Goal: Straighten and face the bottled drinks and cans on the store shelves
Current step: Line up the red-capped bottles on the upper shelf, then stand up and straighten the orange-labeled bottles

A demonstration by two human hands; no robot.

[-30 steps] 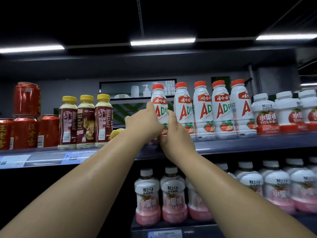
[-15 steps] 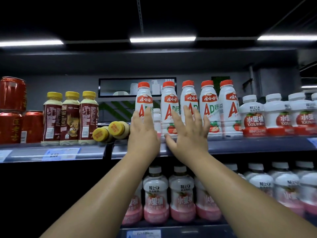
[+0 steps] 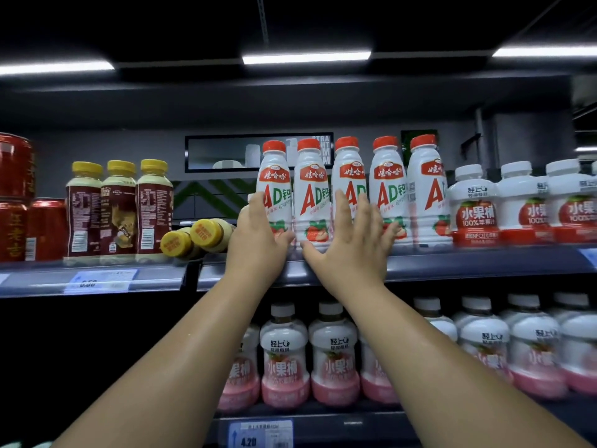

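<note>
Several white AD bottles with red caps [image 3: 311, 189] stand in a row on the upper shelf [image 3: 452, 263]. My left hand [image 3: 258, 234] lies flat with straight fingers against the left side of the leftmost AD bottle [image 3: 274, 182]. My right hand [image 3: 352, 240] presses its straight, spread fingers against the lower fronts of the middle AD bottles. Left of my hands, two yellow-capped bottles [image 3: 197, 237] lie on their sides, caps toward me. Three brown-labelled yellow-capped bottles [image 3: 119, 211] stand upright further left.
Red cans [image 3: 16, 205] are stacked at the far left of the upper shelf. White squat fruit-drink bottles with red bases [image 3: 475, 205] fill its right end. Pink-based bottles [image 3: 282, 357] line the lower shelf. Price tags [image 3: 100, 279] sit on the shelf edges.
Both hands let go of the leftmost AD bottle and opened flat. They now press against the row of AD bottles, which stands closer together. The view shifted right, showing the two fallen bottles.
</note>
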